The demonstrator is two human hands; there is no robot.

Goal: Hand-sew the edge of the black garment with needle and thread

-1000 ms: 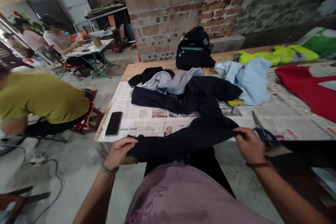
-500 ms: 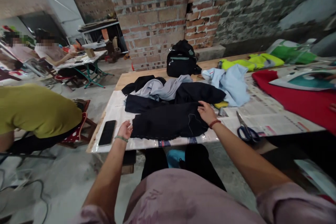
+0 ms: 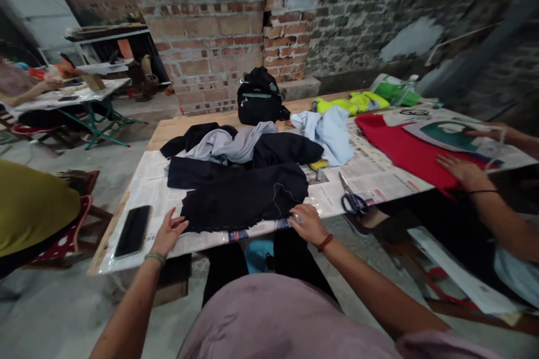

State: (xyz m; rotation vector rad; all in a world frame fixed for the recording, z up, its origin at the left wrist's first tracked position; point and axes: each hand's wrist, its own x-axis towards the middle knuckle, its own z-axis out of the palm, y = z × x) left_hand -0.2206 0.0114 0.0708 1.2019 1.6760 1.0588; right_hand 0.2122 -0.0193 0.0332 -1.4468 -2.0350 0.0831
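In the head view, a dark cloth piece (image 3: 236, 199) lies spread along the near edge of the tabletop (image 3: 223, 116), with a thin pale line looping across its right part and a ragged lower edge. The left hand (image 3: 168, 234) is at the cloth's left end, its fingers spread somewhat apart and the tips at or just beside the edge. The right hand (image 3: 309, 225) is by the lower right corner, fingers bent; whether they pinch the cloth cannot be told.

Newspaper (image 3: 145, 179) covers much of the wood. A phone (image 3: 133, 231) lies left of the cloth, and dark-handled scissors (image 3: 357, 203) lie to its right, blades pointing away from the person. Behind the cloth are a bunched grey garment (image 3: 219, 146) and, farther right, a light blue garment (image 3: 328, 134). A black backpack (image 3: 259, 98) stands at the back, near the brick wall (image 3: 210, 39).

At the right, a co-worker's hand (image 3: 463, 171) rests on red fabric (image 3: 391, 148), beside a blurred green-and-white iron (image 3: 446, 133).
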